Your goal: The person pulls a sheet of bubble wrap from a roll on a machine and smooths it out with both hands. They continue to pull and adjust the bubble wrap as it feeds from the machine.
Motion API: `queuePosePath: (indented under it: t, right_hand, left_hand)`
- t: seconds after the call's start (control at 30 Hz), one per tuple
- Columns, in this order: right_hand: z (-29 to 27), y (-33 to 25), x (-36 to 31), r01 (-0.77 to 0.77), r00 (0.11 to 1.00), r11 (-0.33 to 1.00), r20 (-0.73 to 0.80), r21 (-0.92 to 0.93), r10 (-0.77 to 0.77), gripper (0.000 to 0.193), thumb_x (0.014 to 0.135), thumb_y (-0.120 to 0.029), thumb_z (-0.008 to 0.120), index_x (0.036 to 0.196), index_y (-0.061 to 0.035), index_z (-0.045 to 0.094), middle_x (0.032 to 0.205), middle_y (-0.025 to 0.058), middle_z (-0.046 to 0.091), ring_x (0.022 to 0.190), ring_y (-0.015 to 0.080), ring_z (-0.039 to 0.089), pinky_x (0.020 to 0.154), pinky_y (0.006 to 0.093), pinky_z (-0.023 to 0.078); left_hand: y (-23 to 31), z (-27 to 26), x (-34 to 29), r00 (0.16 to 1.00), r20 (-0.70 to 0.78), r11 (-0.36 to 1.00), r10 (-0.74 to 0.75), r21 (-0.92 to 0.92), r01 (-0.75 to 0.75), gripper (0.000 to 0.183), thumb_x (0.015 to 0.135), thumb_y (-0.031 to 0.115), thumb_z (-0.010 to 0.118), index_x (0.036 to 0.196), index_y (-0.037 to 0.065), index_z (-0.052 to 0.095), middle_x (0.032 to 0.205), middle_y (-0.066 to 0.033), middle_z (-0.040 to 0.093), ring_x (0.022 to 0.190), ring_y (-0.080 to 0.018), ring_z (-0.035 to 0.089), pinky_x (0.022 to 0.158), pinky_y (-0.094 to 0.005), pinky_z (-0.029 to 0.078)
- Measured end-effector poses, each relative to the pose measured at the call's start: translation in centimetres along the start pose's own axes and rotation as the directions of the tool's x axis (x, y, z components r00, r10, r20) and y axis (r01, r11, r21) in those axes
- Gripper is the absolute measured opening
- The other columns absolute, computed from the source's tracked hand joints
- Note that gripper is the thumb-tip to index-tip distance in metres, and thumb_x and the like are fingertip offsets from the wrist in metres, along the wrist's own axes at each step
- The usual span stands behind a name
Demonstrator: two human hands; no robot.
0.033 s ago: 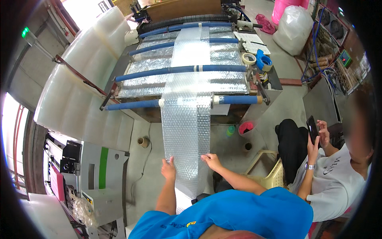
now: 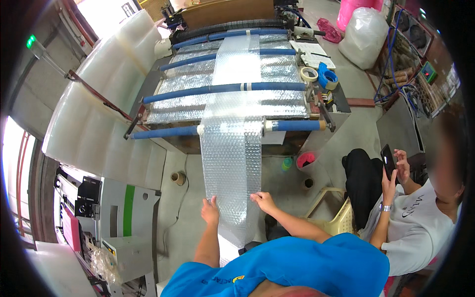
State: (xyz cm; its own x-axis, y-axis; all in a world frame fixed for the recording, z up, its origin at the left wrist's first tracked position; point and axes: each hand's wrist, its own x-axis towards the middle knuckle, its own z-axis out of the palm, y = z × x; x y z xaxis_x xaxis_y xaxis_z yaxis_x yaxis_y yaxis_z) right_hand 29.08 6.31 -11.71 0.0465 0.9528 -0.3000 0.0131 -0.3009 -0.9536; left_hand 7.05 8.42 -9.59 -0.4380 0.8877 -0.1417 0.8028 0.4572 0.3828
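Observation:
A long strip of clear bubble wrap (image 2: 225, 171) comes down over the blue rollers of a machine and hangs toward me. My left hand (image 2: 210, 211) is closed on its left edge, with the thumb up along the film. Opposite, my right hand (image 2: 263, 202) pinches the right edge between thumb and fingers. Between my hands the strip lies fairly flat, and its lower end drops close to my blue shirt. The front blue roller (image 2: 166, 131) carries the strip between two pale collars.
Tape rolls (image 2: 309, 74) and a notebook (image 2: 316, 53) lie on the machine's right side. Large bubble wrap rolls (image 2: 99, 89) stand at left. On the right a seated person holds a phone (image 2: 388, 157), beside a cream plastic chair (image 2: 336, 218). A cable (image 2: 179, 208) crosses the floor.

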Motion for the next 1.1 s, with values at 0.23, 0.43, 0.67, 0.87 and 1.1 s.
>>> queuePosePath:
  t: [0.23, 0.43, 0.67, 0.87, 1.1]
  right_hand:
    - [-1.5, 0.7, 1.4, -0.143, 0.983, 0.986, 0.105, -0.084, 0.151, 0.026, 0.077, -0.027, 0.055, 0.078, -0.0025, 0.061, 0.064, 0.0018, 0.057, 0.052, 0.0072, 0.049, 0.044, 0.0241, 0.041]
    - [-2.3, -0.8, 0.3, -0.217, 0.940, 0.951, 0.215, -0.220, 0.264, 0.026, 0.076, -0.029, 0.055, 0.077, -0.0033, 0.061, 0.063, 0.0016, 0.057, 0.052, 0.0078, 0.049, 0.045, 0.0226, 0.040]
    - [-3.0, -3.4, 5.1, 0.001, 0.998, 0.987, 0.065, -0.162, 0.010, 0.027, 0.077, -0.029, 0.054, 0.075, -0.0021, 0.060, 0.066, 0.0017, 0.057, 0.053, 0.0070, 0.047, 0.046, 0.0206, 0.039]
    - [-4.0, -8.3, 8.9, -0.032, 0.999, 0.997, 0.017, 0.075, 0.030, 0.025, 0.080, -0.028, 0.050, 0.083, -0.0034, 0.056, 0.072, 0.0025, 0.056, 0.058, 0.0088, 0.051, 0.049, 0.0213, 0.040]
    - [-2.9, -12.7, 10.0, 0.209, 0.930, 0.888, -0.365, 0.411, -0.050, 0.019, 0.082, -0.023, 0.047, 0.087, -0.0049, 0.052, 0.071, 0.0054, 0.056, 0.056, 0.0112, 0.054, 0.045, 0.0220, 0.043]
  left_hand:
    - [-0.2, 0.8, 0.4, 0.998, 0.047, 0.994, 0.043, -0.102, -0.038, 0.045, 0.080, 0.047, 0.039, 0.088, 0.004, 0.050, 0.081, -0.0166, 0.057, 0.077, -0.0354, 0.053, 0.066, -0.0431, 0.040]
    - [-2.0, 0.2, -0.7, 0.984, 0.098, 0.989, 0.149, -0.036, -0.146, 0.043, 0.080, 0.046, 0.038, 0.090, 0.005, 0.046, 0.083, -0.0161, 0.058, 0.078, -0.0348, 0.054, 0.066, -0.0428, 0.041]
    - [3.3, 0.2, 3.8, 0.993, 0.011, 0.983, 0.117, -0.142, -0.115, 0.045, 0.080, 0.046, 0.038, 0.099, 0.006, 0.045, 0.089, -0.0177, 0.056, 0.081, -0.0366, 0.053, 0.068, -0.0436, 0.041]
    - [7.0, -1.0, 10.1, 0.969, -0.006, 0.933, 0.247, -0.269, -0.239, 0.045, 0.081, 0.042, 0.039, 0.085, 0.000, 0.054, 0.083, -0.0210, 0.055, 0.078, -0.0354, 0.053, 0.067, -0.0412, 0.040]
    - [12.2, -5.3, 12.2, 0.947, 0.143, 0.668, 0.287, -0.738, -0.091, 0.042, 0.077, 0.039, 0.051, 0.086, -0.001, 0.057, 0.071, -0.0037, 0.054, 0.062, -0.0107, 0.046, 0.057, -0.0249, 0.039]
